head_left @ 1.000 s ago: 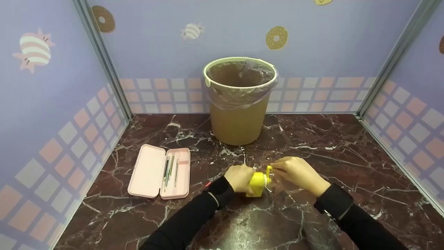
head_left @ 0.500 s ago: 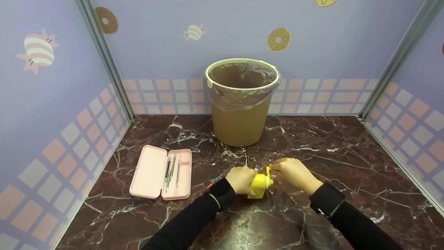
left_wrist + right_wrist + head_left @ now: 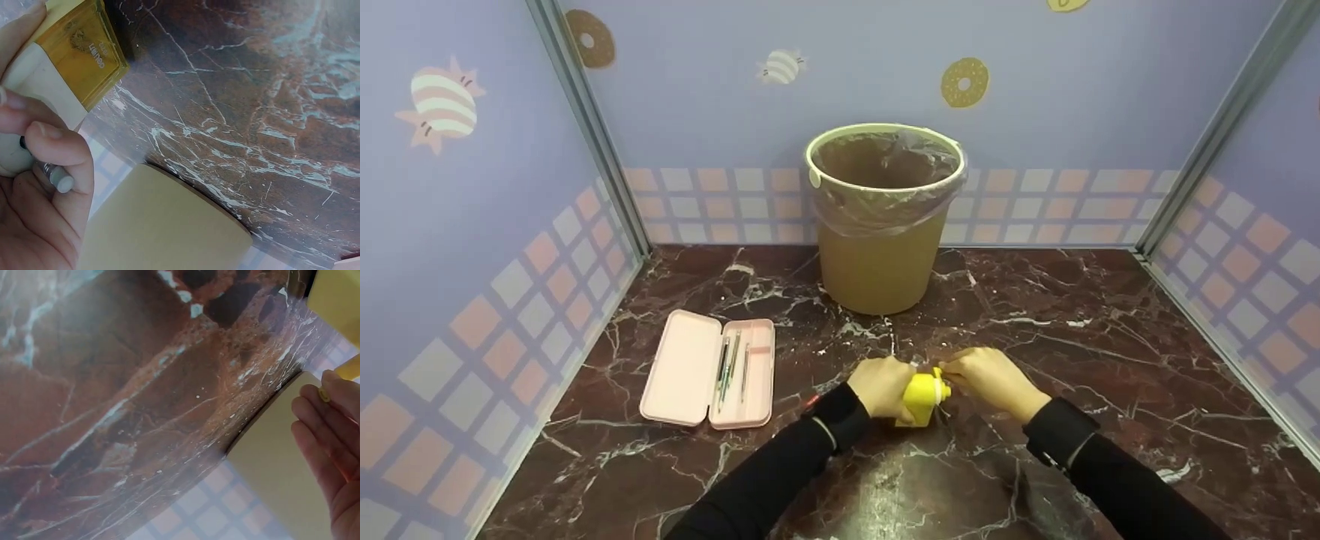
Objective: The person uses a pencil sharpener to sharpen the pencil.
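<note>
Yellow sharpener (image 3: 921, 397) sits in the L grip (image 3: 883, 386), clasped, just left of the R grip (image 3: 990, 379): looks light, stiff, prob. slick plastic; best held round the body. Crank (image 3: 937, 373), pinched in R grip: thin, prob. snappable, hold its end. Pencil (image 3: 59, 177), between L grip's curled fingers, eraser out: rigid, lead prob. fragile.

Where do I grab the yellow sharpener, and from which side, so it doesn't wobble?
Hold the yellow sharpener round its boxy body, coming from the left, like the left hand does. Those flat sides should give a steady hold. The crank is on the right, where the right hand pinches it, so that side is probably best left free for turning.
</note>
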The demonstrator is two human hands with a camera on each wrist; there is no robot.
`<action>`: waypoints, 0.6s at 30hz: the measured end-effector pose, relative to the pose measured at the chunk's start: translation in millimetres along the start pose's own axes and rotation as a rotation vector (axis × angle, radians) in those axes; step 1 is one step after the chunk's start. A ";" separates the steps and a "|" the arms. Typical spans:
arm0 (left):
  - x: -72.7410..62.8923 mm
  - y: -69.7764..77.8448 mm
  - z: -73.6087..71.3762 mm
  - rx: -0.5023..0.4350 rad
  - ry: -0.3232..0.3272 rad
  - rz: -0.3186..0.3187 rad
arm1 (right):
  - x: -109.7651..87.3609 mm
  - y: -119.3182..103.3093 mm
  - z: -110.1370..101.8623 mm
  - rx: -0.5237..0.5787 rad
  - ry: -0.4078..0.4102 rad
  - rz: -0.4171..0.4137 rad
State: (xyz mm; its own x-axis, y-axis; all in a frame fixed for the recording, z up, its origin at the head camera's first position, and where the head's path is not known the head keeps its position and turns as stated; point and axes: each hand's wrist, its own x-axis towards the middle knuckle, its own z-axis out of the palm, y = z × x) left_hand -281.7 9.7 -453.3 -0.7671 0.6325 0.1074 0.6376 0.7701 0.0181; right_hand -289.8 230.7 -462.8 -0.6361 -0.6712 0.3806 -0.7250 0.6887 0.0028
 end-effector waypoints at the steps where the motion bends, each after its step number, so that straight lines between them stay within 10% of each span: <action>1: -0.5 0.2 0.1 -0.001 0.000 0.000 | -0.4 0.1 0.3 0.007 -0.001 0.001; 18: -1.0 -0.9 2.8 -0.003 0.019 0.004 | -12.2 -0.2 13.2 0.052 -0.042 -0.018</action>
State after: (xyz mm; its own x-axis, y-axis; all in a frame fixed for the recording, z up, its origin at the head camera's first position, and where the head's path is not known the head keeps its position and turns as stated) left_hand -281.7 8.6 -456.3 -0.7633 0.6336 0.1262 0.6405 0.7677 0.0203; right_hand -285.4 235.2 -479.6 -0.6326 -0.6949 0.3419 -0.7484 0.6621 -0.0390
